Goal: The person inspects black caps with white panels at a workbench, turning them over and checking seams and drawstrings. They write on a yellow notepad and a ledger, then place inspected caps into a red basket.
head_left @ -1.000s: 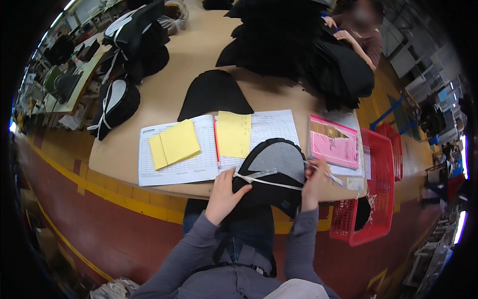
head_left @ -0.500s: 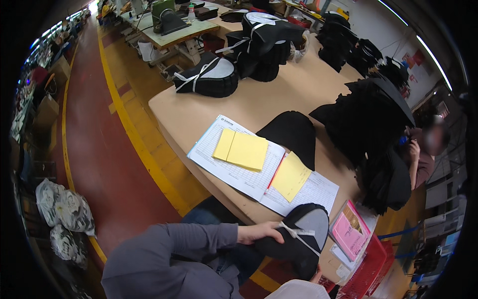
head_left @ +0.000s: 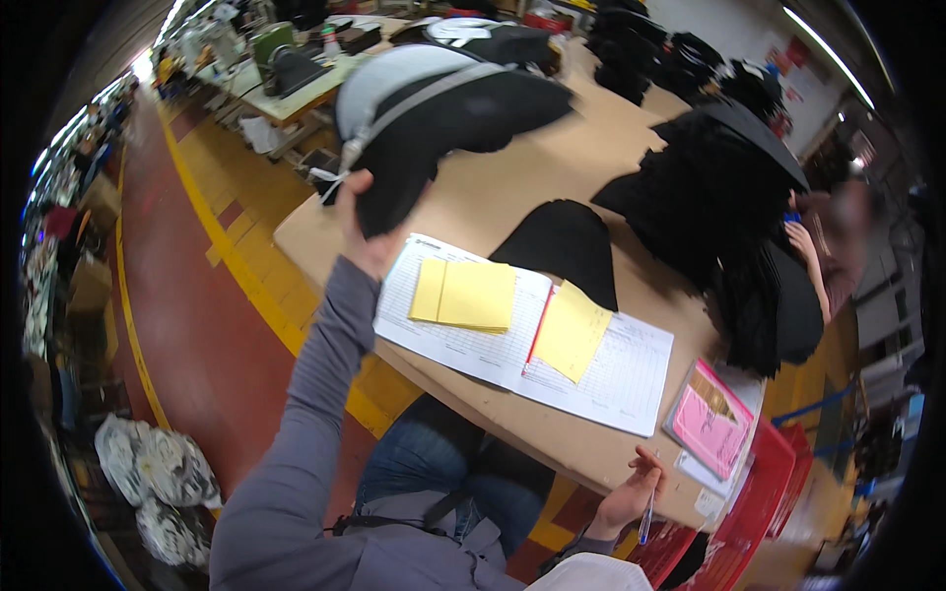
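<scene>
Over the table's far left part, my left hand (head_left: 367,229) grips a bundle of black cut pieces (head_left: 434,138), blurred by motion. A grey piece lies on the bundle, and a pale strip ties it. Low at the table's near edge is my right hand (head_left: 631,497), its fingers closed around a blue-and-clear pen (head_left: 646,518). Between the hands an open ledger (head_left: 473,366) lies on the table. On its left page sits a stack of yellow slips (head_left: 473,297), and a single yellow slip (head_left: 570,335) rests on the right page.
Beyond the ledger lies a black curved piece (head_left: 562,241). Tall black stacks (head_left: 700,197) stand at the right, with a co-worker's arm (head_left: 810,261) beside them. A pink notebook (head_left: 711,419) lies near the right corner, above a red crate (head_left: 764,492). Tied bundles (head_left: 503,44) sit far back.
My left hand has carried the tied bundle from the near edge to the far left, raised above the table. My right hand has come away from the bundle and now shows a pen.
</scene>
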The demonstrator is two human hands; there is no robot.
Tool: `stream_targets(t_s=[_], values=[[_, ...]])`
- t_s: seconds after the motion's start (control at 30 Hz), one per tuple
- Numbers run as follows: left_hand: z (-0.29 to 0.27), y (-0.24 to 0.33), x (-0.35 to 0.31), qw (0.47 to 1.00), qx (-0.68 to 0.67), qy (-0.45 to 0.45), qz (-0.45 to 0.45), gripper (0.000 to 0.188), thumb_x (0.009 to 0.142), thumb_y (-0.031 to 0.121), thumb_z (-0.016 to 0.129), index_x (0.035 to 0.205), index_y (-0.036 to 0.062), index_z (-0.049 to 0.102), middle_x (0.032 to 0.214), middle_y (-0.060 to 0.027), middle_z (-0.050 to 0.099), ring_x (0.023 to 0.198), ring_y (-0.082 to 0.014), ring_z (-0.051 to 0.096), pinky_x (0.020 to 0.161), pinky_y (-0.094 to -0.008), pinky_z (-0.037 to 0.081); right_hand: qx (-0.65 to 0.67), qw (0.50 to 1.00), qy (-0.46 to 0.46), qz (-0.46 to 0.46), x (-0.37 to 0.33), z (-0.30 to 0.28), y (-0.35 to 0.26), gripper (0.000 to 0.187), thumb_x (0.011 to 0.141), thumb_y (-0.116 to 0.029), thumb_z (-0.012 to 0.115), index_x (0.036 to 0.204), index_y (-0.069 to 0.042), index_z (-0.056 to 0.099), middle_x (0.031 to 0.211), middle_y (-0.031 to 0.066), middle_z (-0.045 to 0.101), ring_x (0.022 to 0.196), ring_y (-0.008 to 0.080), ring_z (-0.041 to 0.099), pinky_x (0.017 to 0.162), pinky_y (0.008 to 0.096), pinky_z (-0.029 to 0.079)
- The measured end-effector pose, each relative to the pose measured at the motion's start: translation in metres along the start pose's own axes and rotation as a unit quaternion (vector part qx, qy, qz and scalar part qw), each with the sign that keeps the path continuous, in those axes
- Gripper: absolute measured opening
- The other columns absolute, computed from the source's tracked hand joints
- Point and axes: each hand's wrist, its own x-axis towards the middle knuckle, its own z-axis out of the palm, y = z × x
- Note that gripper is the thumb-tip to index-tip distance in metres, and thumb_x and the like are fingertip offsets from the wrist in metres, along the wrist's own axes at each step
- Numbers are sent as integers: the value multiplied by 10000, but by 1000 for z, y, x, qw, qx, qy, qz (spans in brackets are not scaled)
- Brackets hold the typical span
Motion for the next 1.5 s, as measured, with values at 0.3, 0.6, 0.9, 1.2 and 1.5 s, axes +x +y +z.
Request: stream_targets(t_s=[0.3, 0.6, 0.9, 1.2, 1.5], values=[[-186, 50, 108, 934, 229, 271, -38, 313, 831, 160, 686, 1103, 21, 615, 1088, -143, 685, 968, -306, 682, 828, -441, 588, -45, 992, 4, 114, -22, 39, -11, 288, 1024, -164, 463, 1026, 58, 647, 902, 180, 724, 747, 148, 588, 749, 293, 473], [-141, -5, 30, 697, 574, 352, 247, 696, 889, 185, 693, 1447, 3, 321, 1488, -155, 356, 1364, -266, 358, 1114, -387, 312, -520, 844, -111, -75, 27, 123, 63, 566, 828, -194, 761, 1329, -50, 539, 1141, 168, 643, 1105, 310, 550, 1002, 436, 399], [-34, -160, -117, 602, 712, -359, 30, 366, 890, 55, 637, 1248, 106, 578, 1356, -123, 544, 1339, -326, 454, 1134, -450, 323, -227, 970, -51, 70, 47, 131, 70, 424, 806, 90, 658, 1209, -37, 641, 846, 90, 685, 796, 133, 654, 704, 272, 513], [-30, -258, -163, 408, 810, -421, 34, 424, 870, 266, 681, 1243, 77, 612, 1237, -187, 547, 1278, -350, 483, 1112, -513, 340, -360, 913, -170, -90, 160, 22, 36, 272, 891, -42, 684, 1161, -17, 655, 960, 73, 706, 939, 142, 658, 846, 286, 509], [-12, -292, -185, 456, 816, -353, 50, 436, 883, 378, 652, 1207, 87, 624, 1340, -233, 474, 1356, -375, 375, 1130, -540, 265, 11, 988, -151, 17, 126, 64, 60, 115, 969, -125, 577, 995, -15, 599, 833, 54, 614, 734, 88, 519, 708, 222, 417]])
